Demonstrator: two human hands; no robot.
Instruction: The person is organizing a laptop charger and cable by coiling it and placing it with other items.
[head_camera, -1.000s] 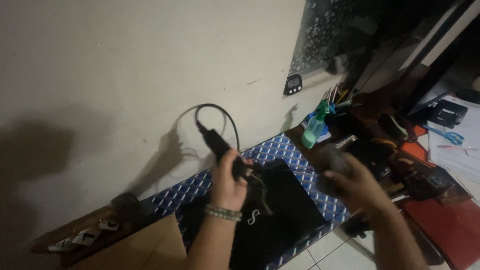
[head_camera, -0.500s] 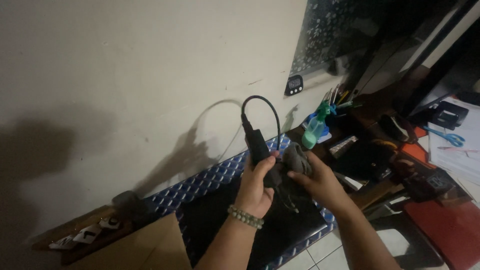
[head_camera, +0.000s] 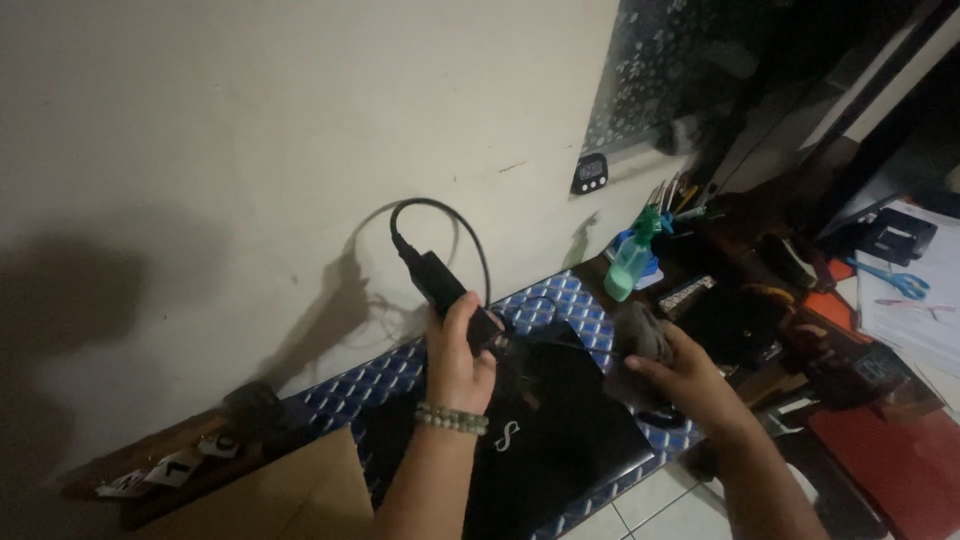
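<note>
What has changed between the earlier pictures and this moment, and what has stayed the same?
Half a second ago the two hands met, the grey cloth pressed against the black adapter. Now they are apart: the left hand has carried the black adapter back left, and the right hand has drawn the grey cloth right and lower. Both grips are unchanged. The closed black laptop and green spray bottle stayed put.

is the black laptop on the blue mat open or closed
Closed. The laptop lies flat on the blue mat with its dark lid facing up, no screen or keys showing. The left hand holds a black adapter above it.
</note>
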